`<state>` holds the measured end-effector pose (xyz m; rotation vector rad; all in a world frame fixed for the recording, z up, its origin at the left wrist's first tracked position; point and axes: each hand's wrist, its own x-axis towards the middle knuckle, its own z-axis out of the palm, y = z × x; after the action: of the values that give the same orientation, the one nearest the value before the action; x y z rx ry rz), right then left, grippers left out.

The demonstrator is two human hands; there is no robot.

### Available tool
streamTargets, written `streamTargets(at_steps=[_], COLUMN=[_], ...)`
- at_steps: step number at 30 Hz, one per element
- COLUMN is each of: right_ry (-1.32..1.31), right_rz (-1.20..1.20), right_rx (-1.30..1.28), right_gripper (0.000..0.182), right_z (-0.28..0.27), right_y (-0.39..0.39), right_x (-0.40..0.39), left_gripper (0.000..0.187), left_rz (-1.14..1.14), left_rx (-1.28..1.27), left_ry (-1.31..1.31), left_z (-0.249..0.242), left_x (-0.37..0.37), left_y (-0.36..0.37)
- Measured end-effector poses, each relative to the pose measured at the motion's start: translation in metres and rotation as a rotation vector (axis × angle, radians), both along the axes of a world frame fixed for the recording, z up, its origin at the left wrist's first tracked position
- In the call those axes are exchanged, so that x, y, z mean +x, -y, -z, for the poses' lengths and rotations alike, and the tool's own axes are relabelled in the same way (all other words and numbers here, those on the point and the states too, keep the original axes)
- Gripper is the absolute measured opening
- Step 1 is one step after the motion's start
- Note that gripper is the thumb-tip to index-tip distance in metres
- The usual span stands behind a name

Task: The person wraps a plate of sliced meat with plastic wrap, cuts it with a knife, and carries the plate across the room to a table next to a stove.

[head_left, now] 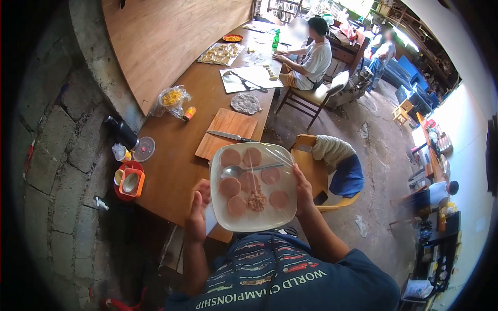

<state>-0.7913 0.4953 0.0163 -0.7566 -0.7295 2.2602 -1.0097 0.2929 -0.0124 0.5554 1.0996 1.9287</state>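
Observation:
A whitish square plate (pixel 228 220) is held up in front of my chest, with clear plastic wrap stretched over it. Under the wrap lie several round pink meat slices (pixel 237 206), a small heap of minced meat (pixel 257 202) and a metal spoon (pixel 232 172). My right hand (pixel 303 191) grips the plate's right edge, fingers partly hidden beneath it. At the left edge is my left hand (pixel 198 207), thumb and fingers apart, close beside the rim. Just beyond the plate, a knife (pixel 223 135) rests across a wooden cutting board (pixel 236 123).
On the table (pixel 171 171) stand a bagged yellow food (pixel 173 97), an orange can (pixel 189 113), a black bottle (pixel 122 132) and a red bowl (pixel 121 194). A white board (pixel 244 72) lies farther off, near a seated person (pixel 315 57). A wooden chair (pixel 311 155) stands right.

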Motion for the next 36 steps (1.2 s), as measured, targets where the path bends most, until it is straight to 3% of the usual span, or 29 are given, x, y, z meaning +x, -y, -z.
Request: streamTargets(at_steps=[1, 7, 10, 14, 16, 22, 25, 29, 31, 36], right_ry=[0.019, 0.015, 0.065, 0.116, 0.088, 0.082, 0.062, 0.041, 0.078, 0.143], right_rz=[0.007, -0.054, -0.043, -0.061, -0.068, -0.134, -0.173, -0.2, -0.198, -0.207], right_rx=[-0.009, -0.044, -0.014, -0.047, -0.063, -0.109, -0.156, -0.18, -0.108, -0.118], right_gripper=[0.054, 0.056, 0.057, 0.056, 0.055, 0.058, 0.058, 0.058, 0.058, 0.057], right_z=[0.0, 0.004, 0.0, 0.002, 0.014, 0.004, -0.002, 0.002, 0.0, 0.011], right_y=[0.001, 0.01, 0.014, 0.018, 0.017, 0.023, 0.028, 0.024, 0.024, 0.026], right_x=[-0.002, -0.018, -0.022, -0.025, -0.026, -0.031, -0.034, -0.037, -0.038, -0.043], left_gripper=[0.066, 0.07, 0.072, 0.07, 0.068, 0.061, 0.057, 0.057, 0.057, 0.059], left_rz=[-0.112, -0.041, -0.05, -0.149, -0.072, -0.016, 0.028, -0.044, -0.393, -0.135], left_rx=[-0.208, -0.111, -0.037, -0.063, 0.014, -0.057, -0.225, -0.144, -0.208, -0.164], left_ry=[-0.324, -0.456, -0.271, -0.287, -0.055, 0.134, 0.115, 0.025, -0.311, -0.256], left_z=[-0.004, -0.062, -0.053, -0.042, -0.042, -0.033, -0.02, -0.026, -0.012, -0.048], left_x=[-0.01, 0.005, 0.002, 0.004, 0.003, -0.009, -0.025, -0.025, -0.031, -0.044], left_y=[0.007, -0.002, -0.005, -0.009, -0.009, 0.001, 0.011, 0.0, -0.007, -0.005])
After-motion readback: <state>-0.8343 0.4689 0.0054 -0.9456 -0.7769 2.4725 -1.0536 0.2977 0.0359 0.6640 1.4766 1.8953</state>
